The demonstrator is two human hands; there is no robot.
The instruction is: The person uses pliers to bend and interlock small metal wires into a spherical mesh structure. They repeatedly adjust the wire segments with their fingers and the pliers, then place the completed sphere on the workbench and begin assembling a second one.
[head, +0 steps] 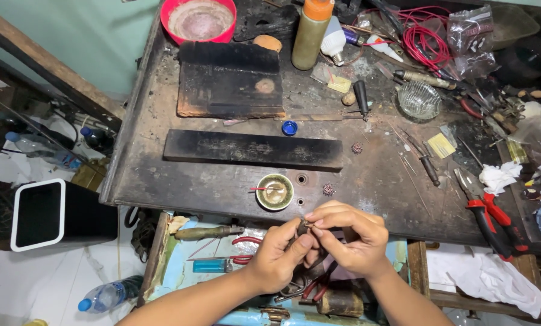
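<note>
My left hand (280, 252) and my right hand (349, 236) meet just below the front edge of a dark, charred workbench (180, 181). Together the fingertips pinch a tiny metal piece (309, 224); its shape is too small to make out. A small brass bowl (274, 191) with a thin red-tipped stick in it sits on the bench just above my hands. Two small spiky metal beads lie nearby, one (328, 189) beside the bowl and one (357, 147) farther back.
A long black block (252, 149) and a burnt board (230, 80) lie mid-bench. Red-handled pliers (491, 211), a glass dish (419, 99), an orange-capped bottle (311, 31), a red bowl (199, 19) and red wires (424, 36) crowd the back and right. A tool-filled drawer (216, 253) sits below.
</note>
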